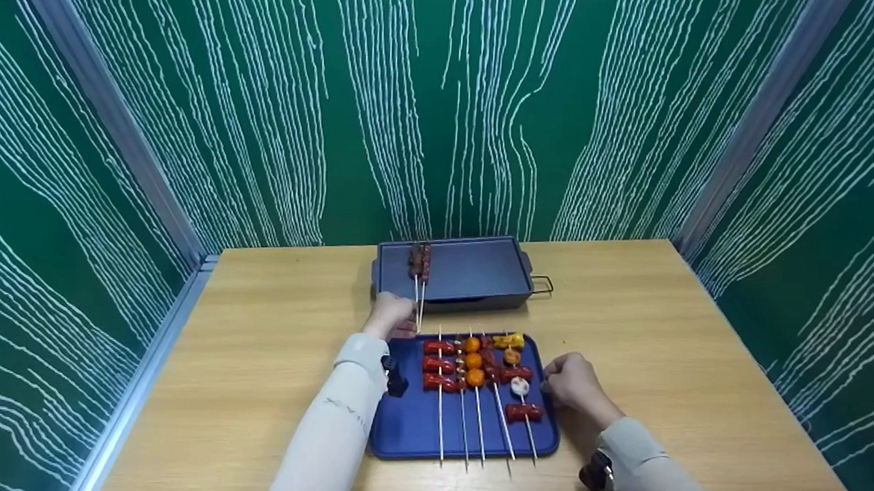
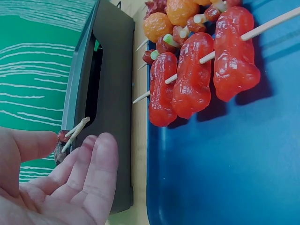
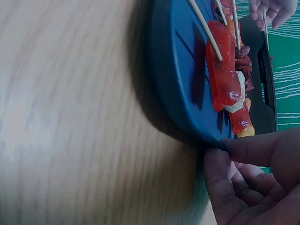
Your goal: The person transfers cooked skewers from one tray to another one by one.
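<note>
Two dark meat skewers point(image 1: 421, 263) lie on the left part of a dark rectangular grill pan point(image 1: 473, 266), their sticks sticking out over its front edge. My left hand point(image 1: 394, 316) is by these stick ends. In the left wrist view, the thumb and the straight fingers point(image 2: 105, 159) stand apart, with the stick tips point(image 2: 77, 132) showing in the gap. A blue tray point(image 1: 405, 431) lies in front of the pan. With thumb and forefinger, my right hand point(image 3: 258, 173) pinches the tray's right rim. On the tray are sausage skewers point(image 1: 440, 365), orange ball skewers point(image 1: 473, 361) and mixed ones point(image 1: 524, 411).
A wire handle point(image 1: 543, 284) juts from the pan's right side. The wooden table point(image 1: 250, 385) reaches back to green walls point(image 1: 480, 128) with white wavy lines. Several skewer sticks overhang the tray's front rim. A dark wrist camera point(image 1: 596, 472) is on the right forearm.
</note>
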`<state>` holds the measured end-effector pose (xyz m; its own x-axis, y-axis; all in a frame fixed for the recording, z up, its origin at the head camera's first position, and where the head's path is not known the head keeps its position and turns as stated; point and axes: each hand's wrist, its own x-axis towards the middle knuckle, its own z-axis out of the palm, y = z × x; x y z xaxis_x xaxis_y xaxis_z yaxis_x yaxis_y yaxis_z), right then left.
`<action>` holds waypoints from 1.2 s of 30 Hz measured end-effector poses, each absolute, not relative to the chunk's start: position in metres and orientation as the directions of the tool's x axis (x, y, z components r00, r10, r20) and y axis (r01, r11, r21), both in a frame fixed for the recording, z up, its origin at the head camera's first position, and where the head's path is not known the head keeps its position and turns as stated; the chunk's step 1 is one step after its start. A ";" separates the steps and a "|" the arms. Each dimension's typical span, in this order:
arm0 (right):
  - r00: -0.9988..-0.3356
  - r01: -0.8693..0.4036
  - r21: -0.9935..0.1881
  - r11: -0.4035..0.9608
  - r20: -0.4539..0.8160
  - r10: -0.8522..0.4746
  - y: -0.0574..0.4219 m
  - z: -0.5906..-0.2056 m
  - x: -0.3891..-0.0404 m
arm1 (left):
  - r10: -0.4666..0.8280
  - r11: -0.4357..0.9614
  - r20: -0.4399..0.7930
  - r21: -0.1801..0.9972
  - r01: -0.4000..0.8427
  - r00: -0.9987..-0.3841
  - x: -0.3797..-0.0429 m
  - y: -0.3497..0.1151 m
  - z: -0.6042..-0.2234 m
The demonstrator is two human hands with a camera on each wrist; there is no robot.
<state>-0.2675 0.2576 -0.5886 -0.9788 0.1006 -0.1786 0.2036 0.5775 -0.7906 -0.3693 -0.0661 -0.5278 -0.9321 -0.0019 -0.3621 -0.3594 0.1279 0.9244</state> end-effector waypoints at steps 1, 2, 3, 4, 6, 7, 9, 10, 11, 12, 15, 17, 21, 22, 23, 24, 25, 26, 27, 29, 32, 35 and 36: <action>-0.979 0.203 -0.791 0.577 -0.178 0.101 0.258 -0.589 -0.267 | 0.006 0.120 -0.367 0.924 -0.363 -0.930 -0.369 -0.066 -0.528; -0.979 0.204 -0.793 0.574 -0.178 0.102 0.257 -0.589 -0.267 | 0.012 0.114 -0.370 0.923 -0.366 -0.929 -0.370 -0.066 -0.529; -0.979 0.204 -0.794 0.572 -0.178 0.103 0.257 -0.589 -0.267 | 0.015 0.112 -0.373 0.923 -0.369 -0.928 -0.370 -0.066 -0.529; -0.979 0.205 -0.795 0.572 -0.177 0.104 0.257 -0.588 -0.267 | 0.019 0.110 -0.375 0.922 -0.371 -0.927 -0.370 -0.065 -0.529; -0.978 0.206 -0.797 0.568 -0.178 0.104 0.257 -0.588 -0.267 | 0.024 0.097 -0.377 0.923 -0.373 -0.926 -0.371 -0.064 -0.529; -0.978 0.206 -0.797 0.568 -0.178 0.105 0.257 -0.588 -0.267 | 0.026 0.089 -0.379 0.923 -0.375 -0.925 -0.371 -0.063 -0.529; -0.980 0.200 -0.794 0.574 -0.173 0.103 0.257 -0.588 -0.266 | 0.035 0.074 -0.388 0.920 -0.384 -0.921 -0.370 -0.062 -0.529; -0.980 0.198 -0.791 0.579 -0.169 0.104 0.257 -0.589 -0.266 | 0.039 0.068 -0.393 0.918 -0.390 -0.919 -0.370 -0.062 -0.530; -0.981 0.195 -0.789 0.582 -0.166 0.103 0.257 -0.589 -0.266 | 0.043 0.061 -0.399 0.916 -0.396 -0.916 -0.370 -0.062 -0.530; -0.981 0.193 -0.788 0.585 -0.164 0.102 0.257 -0.590 -0.266 | 0.048 0.058 -0.403 0.915 -0.400 -0.914 -0.370 -0.062 -0.530; -0.982 0.189 -0.788 0.587 -0.162 0.099 0.257 -0.590 -0.265 | 0.058 0.062 -0.416 0.909 -0.412 -0.908 -0.370 -0.062 -0.532; -0.979 0.202 -0.794 0.574 -0.175 0.102 0.257 -0.590 -0.265 | 0.060 0.066 -0.419 0.907 -0.415 -0.906 -0.370 -0.061 -0.532; -0.976 0.216 -0.801 0.558 -0.191 0.103 0.257 -0.591 -0.266 | 0.063 0.073 -0.412 0.910 -0.408 -0.909 -0.372 -0.061 -0.532; -0.975 0.221 -0.802 0.556 -0.195 0.106 0.257 -0.590 -0.267 | 0.065 0.073 -0.410 0.911 -0.406 -0.910 -0.372 -0.061 -0.532; -0.975 0.222 -0.801 0.555 -0.196 0.106 0.257 -0.590 -0.267 | 0.064 0.072 -0.406 0.913 -0.402 -0.911 -0.373 -0.061 -0.532; -0.974 0.225 -0.801 0.554 -0.199 0.108 0.257 -0.590 -0.267 | 0.062 0.074 -0.402 0.915 -0.398 -0.913 -0.373 -0.060 -0.532; -0.974 0.227 -0.801 0.555 -0.201 0.109 0.257 -0.590 -0.268 | 0.063 0.076 -0.399 0.916 -0.394 -0.915 -0.374 -0.060 -0.532; -0.973 0.231 -0.801 0.553 -0.204 0.111 0.257 -0.589 -0.268 | 0.061 0.072 -0.397 0.917 -0.393 -0.916 -0.374 -0.060 -0.531; -0.972 0.235 -0.800 0.552 -0.207 0.113 0.257 -0.589 -0.268 | 0.060 0.069 -0.397 0.917 -0.393 -0.916 -0.375 -0.059 -0.531; -0.970 0.240 -0.801 0.548 -0.212 0.116 0.257 -0.589 -0.268 | 0.058 0.069 -0.396 0.918 -0.392 -0.917 -0.376 -0.059 -0.532; -0.970 0.242 -0.803 0.544 -0.214 0.115 0.257 -0.588 -0.267 | 0.066 0.068 -0.400 0.916 -0.396 -0.914 -0.376 -0.057 -0.532; -0.971 0.239 -0.805 0.543 -0.213 0.112 0.256 -0.588 -0.266 | 0.073 0.076 -0.402 0.915 -0.397 -0.913 -0.377 -0.056 -0.533; -0.971 0.239 -0.805 0.543 -0.213 0.112 0.256 -0.588 -0.266 | 0.072 0.079 -0.401 0.915 -0.396 -0.913 -0.377 -0.055 -0.534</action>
